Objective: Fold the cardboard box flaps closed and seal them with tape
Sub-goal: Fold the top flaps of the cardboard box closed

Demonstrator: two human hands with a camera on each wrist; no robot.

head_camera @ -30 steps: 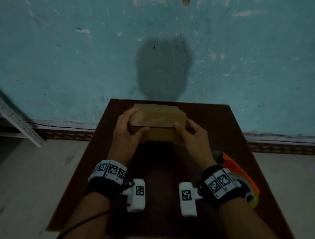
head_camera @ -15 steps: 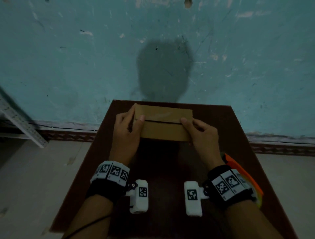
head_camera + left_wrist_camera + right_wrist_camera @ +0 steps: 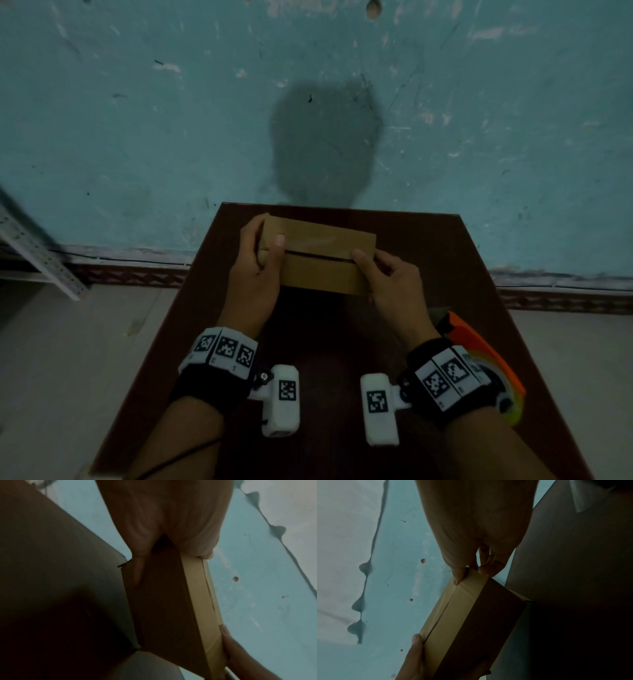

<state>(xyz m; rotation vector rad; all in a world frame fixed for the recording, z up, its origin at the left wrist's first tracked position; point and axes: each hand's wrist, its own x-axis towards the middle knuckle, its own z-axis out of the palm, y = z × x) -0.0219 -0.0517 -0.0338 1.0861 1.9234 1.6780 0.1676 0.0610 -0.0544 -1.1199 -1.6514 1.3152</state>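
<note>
both hands' fingers (image 3: 279,241) clamped around the flap-closed cardboard box (image 3: 318,258) on the table (image 3: 445,246)

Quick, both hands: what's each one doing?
Left hand: grips the cardboard box at its left end.
Right hand: grips the box's right end.

dark brown table (image 3: 445,260) | teal scuffed wall (image 3: 137,120) behind | pale floor (image 3: 68,359) | grey perforated rail (image 3: 37,253) far left

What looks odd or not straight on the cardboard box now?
Little stands out. On the cardboard box, a dark gap remains between the two folded flaps; no tape covers it. The left hand and right hand grip its ends.
</note>
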